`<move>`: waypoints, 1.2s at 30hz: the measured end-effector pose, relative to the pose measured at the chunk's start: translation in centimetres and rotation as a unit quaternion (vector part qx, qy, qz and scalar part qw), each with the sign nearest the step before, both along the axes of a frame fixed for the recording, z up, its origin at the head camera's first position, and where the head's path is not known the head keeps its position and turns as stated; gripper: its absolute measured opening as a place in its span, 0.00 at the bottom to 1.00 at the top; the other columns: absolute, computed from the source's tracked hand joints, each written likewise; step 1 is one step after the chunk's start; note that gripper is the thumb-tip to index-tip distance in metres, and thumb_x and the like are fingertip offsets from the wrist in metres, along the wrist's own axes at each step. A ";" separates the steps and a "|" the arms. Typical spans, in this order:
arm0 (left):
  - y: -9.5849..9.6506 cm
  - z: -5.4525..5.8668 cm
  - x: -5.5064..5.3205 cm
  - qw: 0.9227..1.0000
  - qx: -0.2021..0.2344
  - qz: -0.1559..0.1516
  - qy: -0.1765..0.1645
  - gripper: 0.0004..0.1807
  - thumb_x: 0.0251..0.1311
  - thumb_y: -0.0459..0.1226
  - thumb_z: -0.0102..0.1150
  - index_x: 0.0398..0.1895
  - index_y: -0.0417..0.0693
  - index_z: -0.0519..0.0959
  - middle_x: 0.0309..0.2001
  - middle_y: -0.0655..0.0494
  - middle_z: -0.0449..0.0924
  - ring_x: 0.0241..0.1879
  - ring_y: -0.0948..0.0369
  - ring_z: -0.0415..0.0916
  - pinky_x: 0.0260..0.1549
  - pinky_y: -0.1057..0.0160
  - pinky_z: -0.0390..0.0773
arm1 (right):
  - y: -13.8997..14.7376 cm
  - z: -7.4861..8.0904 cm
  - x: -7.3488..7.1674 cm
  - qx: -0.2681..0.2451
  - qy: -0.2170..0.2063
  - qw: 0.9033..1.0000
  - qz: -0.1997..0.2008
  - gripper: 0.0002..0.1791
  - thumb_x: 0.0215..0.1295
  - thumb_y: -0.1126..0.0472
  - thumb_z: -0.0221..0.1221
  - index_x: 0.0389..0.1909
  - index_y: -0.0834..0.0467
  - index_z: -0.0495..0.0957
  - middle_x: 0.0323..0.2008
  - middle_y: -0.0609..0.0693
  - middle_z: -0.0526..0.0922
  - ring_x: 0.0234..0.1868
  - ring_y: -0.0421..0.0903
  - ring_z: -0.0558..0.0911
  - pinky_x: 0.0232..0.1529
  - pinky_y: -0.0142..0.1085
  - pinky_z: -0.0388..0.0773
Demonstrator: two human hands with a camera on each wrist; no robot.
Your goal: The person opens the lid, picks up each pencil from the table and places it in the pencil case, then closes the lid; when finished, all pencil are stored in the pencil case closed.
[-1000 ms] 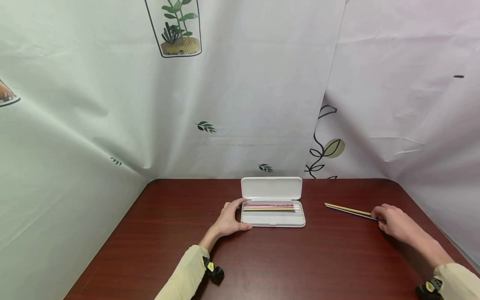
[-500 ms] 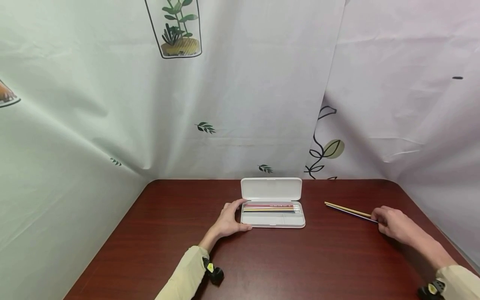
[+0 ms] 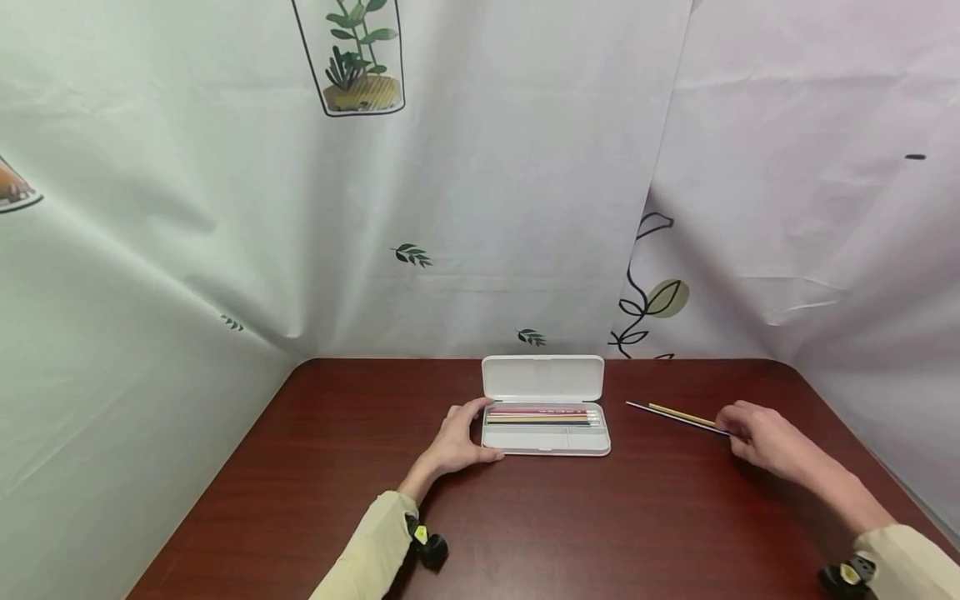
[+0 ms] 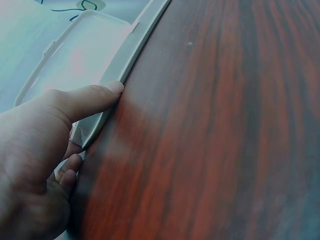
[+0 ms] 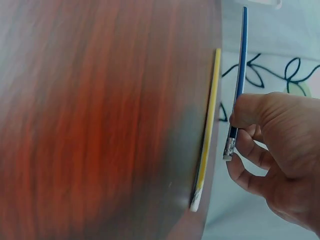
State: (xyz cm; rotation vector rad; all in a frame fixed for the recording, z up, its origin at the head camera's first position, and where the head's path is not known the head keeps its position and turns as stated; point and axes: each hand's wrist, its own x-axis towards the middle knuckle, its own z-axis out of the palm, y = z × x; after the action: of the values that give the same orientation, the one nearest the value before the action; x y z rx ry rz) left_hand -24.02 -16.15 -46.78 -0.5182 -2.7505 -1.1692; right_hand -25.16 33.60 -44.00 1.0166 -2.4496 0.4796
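An open white pencil case [image 3: 517, 438] stands near the back of the table, lid raised. Several pencils [image 3: 536, 417], red, yellow and dark ones among them, lie in its rear compartment. My left hand [image 3: 453, 440] holds the case by its left end, the thumb [image 4: 97, 100] on the front edge. To the right, my right hand [image 3: 772, 442] pinches a blue pencil [image 5: 243, 55] near its eraser end, the far tip pointing toward the case. A yellow pencil [image 5: 208, 120] with a white eraser lies on the table beside it, partly behind the right hand in the head view.
The dark red wooden table [image 3: 585, 525] ends at a pale cloth backdrop [image 3: 495, 208] printed with plants. In front of the pencils, the case holds shallow compartments. A black wrist camera [image 3: 431, 550] sits on the left sleeve.
My right hand has moved left, taking the blue pencil along, so its tip now reaches past the yellow pencil. The yellow pencil, left hand and case have stayed in place.
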 end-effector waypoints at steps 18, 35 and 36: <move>0.0 -0.1 -0.1 1.000 -0.002 0.000 0.000 0.48 0.40 0.44 0.81 0.69 0.47 0.70 0.51 0.50 0.74 0.53 0.52 0.65 0.53 0.49 0.67 | -6.9 2.0 -1.3 0.009 -0.076 0.997 0.022 0.16 0.44 0.78 0.63 0.30 0.54 0.78 0.28 0.39 0.70 0.27 0.35 0.68 0.27 0.34 0.67; 0.0 -0.2 -0.1 1.000 -0.001 0.001 -0.002 0.48 0.40 0.44 0.81 0.69 0.47 0.70 0.52 0.50 0.74 0.54 0.52 0.65 0.54 0.49 0.67 | -13.5 2.3 -3.3 0.040 -0.075 0.995 0.051 0.15 0.44 0.78 0.58 0.28 0.55 0.78 0.28 0.40 0.70 0.30 0.40 0.70 0.31 0.37 0.70; 0.0 -0.2 0.0 1.000 -0.001 0.001 -0.002 0.48 0.40 0.44 0.81 0.69 0.47 0.70 0.52 0.50 0.74 0.54 0.52 0.65 0.54 0.49 0.67 | -13.8 2.3 -3.4 0.043 -0.075 0.995 0.052 0.15 0.45 0.78 0.58 0.28 0.55 0.78 0.28 0.40 0.70 0.30 0.40 0.70 0.30 0.37 0.70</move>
State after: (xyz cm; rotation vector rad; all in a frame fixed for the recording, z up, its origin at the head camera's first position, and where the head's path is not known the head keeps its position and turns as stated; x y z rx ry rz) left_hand -24.07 -16.18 -46.97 -0.5128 -2.7552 -1.1682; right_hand -28.53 19.85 -41.72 1.1875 -2.5772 0.5052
